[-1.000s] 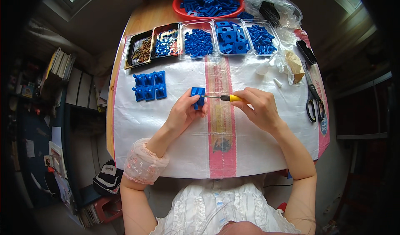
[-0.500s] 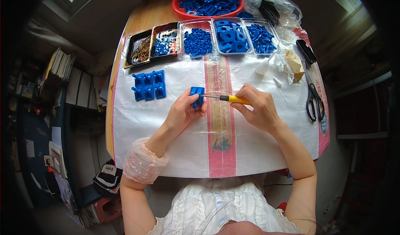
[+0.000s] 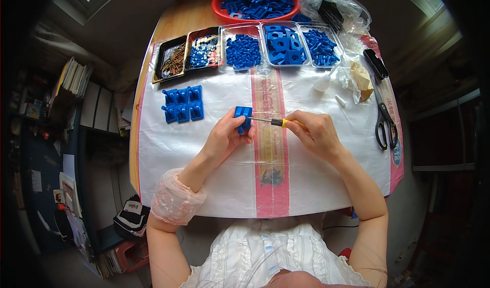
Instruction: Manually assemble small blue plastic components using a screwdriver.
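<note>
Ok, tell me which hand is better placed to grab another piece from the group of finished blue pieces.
Left, probably. The left hand lies nearer the group of blue pieces, though it holds a blue block. The right hand grips the screwdriver, farther away.

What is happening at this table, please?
A person sits at a table covered by a white woven sheet. The left hand holds a small blue plastic part, and the right hand points a yellow-handled screwdriver into it from the side. Six similar blue parts lie grouped to the left. At the far edge stand trays of screws and blue pieces and a red bowl of more blue parts. Scissors lie at the right.
</note>
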`<action>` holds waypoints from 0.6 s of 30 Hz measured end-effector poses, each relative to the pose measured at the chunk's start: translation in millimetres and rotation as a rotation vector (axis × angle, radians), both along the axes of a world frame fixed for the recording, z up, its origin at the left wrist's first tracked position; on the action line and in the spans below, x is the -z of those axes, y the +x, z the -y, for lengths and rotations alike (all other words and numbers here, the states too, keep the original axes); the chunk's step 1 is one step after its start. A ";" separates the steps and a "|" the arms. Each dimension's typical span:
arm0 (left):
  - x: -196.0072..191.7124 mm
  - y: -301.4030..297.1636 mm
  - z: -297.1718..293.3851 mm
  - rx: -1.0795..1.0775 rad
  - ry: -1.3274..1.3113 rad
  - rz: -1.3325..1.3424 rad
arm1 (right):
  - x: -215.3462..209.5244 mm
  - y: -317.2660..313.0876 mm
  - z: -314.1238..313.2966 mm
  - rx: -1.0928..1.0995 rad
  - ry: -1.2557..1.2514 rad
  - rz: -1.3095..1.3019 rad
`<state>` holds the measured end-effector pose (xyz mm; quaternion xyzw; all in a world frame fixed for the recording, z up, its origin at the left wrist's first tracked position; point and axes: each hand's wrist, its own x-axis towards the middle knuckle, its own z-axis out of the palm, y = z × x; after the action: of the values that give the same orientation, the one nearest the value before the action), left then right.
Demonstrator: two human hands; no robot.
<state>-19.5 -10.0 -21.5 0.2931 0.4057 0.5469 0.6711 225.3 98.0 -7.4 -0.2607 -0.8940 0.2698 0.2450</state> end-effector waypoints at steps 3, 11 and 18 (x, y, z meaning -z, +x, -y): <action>-0.4 -0.2 0.3 -0.002 -0.003 0.003 | 1.2 -3.5 -0.4 -0.040 0.100 -0.141; 0.5 -1.1 0.9 0.018 0.020 -0.034 | -3.8 -1.8 -0.7 -0.012 0.106 -0.081; 1.1 -0.8 -0.2 0.015 0.014 -0.018 | 2.8 -2.5 -0.8 -0.002 0.124 -0.119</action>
<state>-20.4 -9.8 -22.6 0.3057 0.4058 0.5419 0.6694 222.9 98.9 -10.2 -0.2277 -0.8932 0.2289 0.3129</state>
